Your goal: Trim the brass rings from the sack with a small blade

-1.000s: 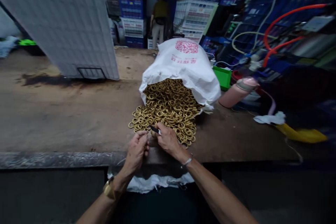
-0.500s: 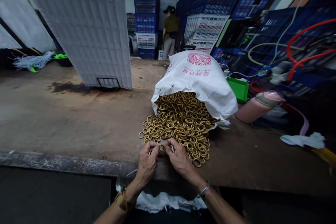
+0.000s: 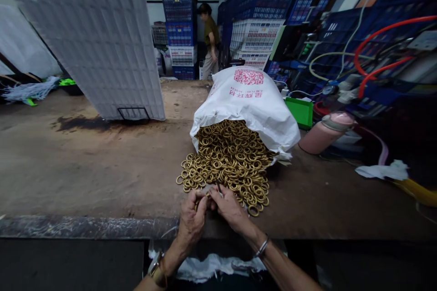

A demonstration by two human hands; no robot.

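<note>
A heap of gold-coloured rings (image 3: 235, 157) spills from the mouth of a white woven sack (image 3: 244, 95) onto the table. At the near edge of the heap, my left hand (image 3: 191, 213) is closed with a gold ring (image 3: 196, 204) pinched in its fingers, mostly covered by them. My right hand (image 3: 231, 208) meets it from the right, fingertips close together. A thin dark tool (image 3: 219, 186) sticks up from the right fingers; its exact kind is hard to make out. Fingers hide the spot where ring and tool come together.
A ribbed whitish panel (image 3: 112, 45) stands on the wooden table (image 3: 85, 168) at left. Right of the sack are a green tray (image 3: 300, 112), a pink bottle (image 3: 326, 132) and red hoses (image 3: 362, 54). Stacked crates (image 3: 257, 34) and a person (image 3: 210, 38) are behind.
The view has shifted slightly. My hands have drawn closer together, and the ring seen between them is now mostly covered. The person behind has turned and now leans forward.
</note>
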